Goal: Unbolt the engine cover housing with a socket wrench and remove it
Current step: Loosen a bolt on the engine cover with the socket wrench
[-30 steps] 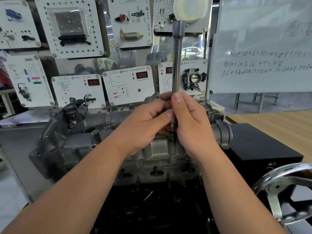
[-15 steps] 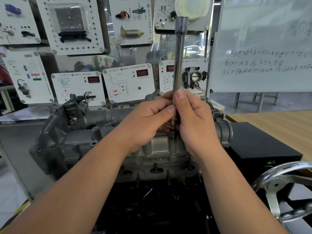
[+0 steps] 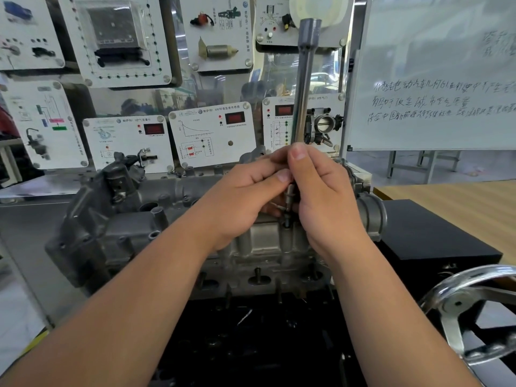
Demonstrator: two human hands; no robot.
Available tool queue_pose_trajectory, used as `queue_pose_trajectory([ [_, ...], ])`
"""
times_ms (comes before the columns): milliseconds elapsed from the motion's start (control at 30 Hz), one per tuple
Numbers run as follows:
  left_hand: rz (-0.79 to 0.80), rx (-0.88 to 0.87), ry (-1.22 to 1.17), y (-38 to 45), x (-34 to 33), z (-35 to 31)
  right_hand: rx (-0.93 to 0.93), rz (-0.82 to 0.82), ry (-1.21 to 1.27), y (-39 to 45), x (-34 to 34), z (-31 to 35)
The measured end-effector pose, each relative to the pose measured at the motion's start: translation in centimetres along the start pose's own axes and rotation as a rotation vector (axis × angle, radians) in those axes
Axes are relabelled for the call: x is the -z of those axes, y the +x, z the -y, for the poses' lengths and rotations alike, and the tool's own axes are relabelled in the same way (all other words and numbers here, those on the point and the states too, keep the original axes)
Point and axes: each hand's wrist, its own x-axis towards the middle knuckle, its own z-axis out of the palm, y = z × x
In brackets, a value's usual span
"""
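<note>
2 hands met at the middle of the view over the grey engine cover housing [image 3: 134, 236], which sat bolted on the engine block and stretched from 9 o'clock to 3 o'clock. At the housing's 10 o'clock end stood a dark bracket [image 3: 120, 177]. The left hand [image 3: 240, 202] came in from 7 o'clock, its fingers curled and its thumb tip pressed against the lower shaft of the socket wrench [image 3: 303, 107]. The wrench stood nearly upright, its long steel shaft rising toward 12 o'clock and its lower tip seated on a bolt [image 3: 286, 223] at the housing's top edge. The right hand [image 3: 326, 199] came in from 5 o'clock and wrapped the same lower shaft, thumb pointing up along it. The 2 hands touched each other around the tool. At 3 o'clock lay a black box [image 3: 435, 241] on the wooden desk [image 3: 460, 202], and at 4 o'clock a chrome handwheel [image 3: 469, 308]. A whiteboard [image 3: 435, 79] stood at 1 o'clock.
</note>
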Motion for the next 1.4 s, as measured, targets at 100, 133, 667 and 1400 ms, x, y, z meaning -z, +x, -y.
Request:
queue_pose_trajectory([
  [100, -0.034, -0.011, 0.023, 0.06, -0.13, 0.07, -0.028, 0.014, 0.023, 0.01, -0.12, 0.04],
  [133, -0.044, -0.017, 0.024, 0.08, -0.15, 0.05, -0.027, 0.016, 0.029, -0.04, -0.2, 0.11],
  [667, -0.035, -0.004, 0.075, 0.04, -0.2, -0.12, -0.082, 0.016, 0.088, -0.01, -0.06, 0.06],
  [1400, -0.069, -0.063, 0.16, 0.22, -0.31, -0.04, -0.038, -0.026, 0.168, -0.1, -0.13, 0.31],
])
